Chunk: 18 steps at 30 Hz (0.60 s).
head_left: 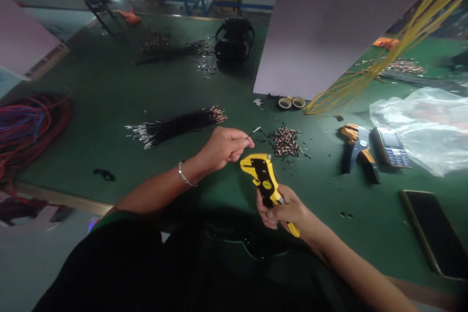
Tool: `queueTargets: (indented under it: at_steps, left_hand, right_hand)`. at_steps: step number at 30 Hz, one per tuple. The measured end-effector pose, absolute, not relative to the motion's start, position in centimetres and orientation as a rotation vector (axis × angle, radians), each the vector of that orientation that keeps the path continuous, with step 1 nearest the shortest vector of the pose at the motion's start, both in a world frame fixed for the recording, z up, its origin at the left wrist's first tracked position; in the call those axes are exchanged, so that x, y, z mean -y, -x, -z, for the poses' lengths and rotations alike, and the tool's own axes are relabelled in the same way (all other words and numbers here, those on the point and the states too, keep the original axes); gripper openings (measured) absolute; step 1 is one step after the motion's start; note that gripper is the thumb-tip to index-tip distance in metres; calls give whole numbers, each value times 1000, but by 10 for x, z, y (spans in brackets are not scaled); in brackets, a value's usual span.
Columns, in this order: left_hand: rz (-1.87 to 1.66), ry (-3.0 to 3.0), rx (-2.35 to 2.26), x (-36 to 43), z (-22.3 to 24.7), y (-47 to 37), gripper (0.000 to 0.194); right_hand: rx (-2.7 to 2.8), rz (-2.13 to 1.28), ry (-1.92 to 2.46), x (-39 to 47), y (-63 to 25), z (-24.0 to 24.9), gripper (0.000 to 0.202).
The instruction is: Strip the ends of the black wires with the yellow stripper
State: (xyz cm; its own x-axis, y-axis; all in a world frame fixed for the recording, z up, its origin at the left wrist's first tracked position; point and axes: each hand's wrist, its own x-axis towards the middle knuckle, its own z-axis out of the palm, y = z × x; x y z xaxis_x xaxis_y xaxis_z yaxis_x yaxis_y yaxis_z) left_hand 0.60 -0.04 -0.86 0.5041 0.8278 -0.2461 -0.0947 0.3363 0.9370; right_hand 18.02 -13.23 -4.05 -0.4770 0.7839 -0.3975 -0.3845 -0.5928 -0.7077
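Observation:
My left hand (228,147) pinches a short thin wire (255,131) whose pale tip points up to the right. Closed round the handles of a yellow and black wire stripper (265,178) is my right hand (280,208); the tool's head lies just below and right of my left fingers, apart from the wire. A bundle of black wires (175,126) lies on the green table behind my left wrist, silvery ends at left, coppery ends at right. Beyond the stripper sits a pile of small copper and black scraps (285,142).
Rightward lie a second stripper (358,148), a keypad phone (391,146), a smartphone (435,231) and clear plastic (427,126). Yellow wires (383,63) hang beside a pale panel (318,24). Tape rolls (291,103) and a black headset (234,41) stand behind; red-blue wire coils (32,126) lie left.

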Motion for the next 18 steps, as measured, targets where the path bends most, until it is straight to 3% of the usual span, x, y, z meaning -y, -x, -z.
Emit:
queueTargets:
  at_steps: [5, 18]
  left_hand:
    - [-708, -1004, -845, 4, 11, -8, 11]
    - [-725, -940, -807, 5, 14, -10, 10]
  right_hand:
    - [460, -2158, 775, 135, -181, 41, 26]
    - [503, -2142, 719, 137, -190, 44, 26]
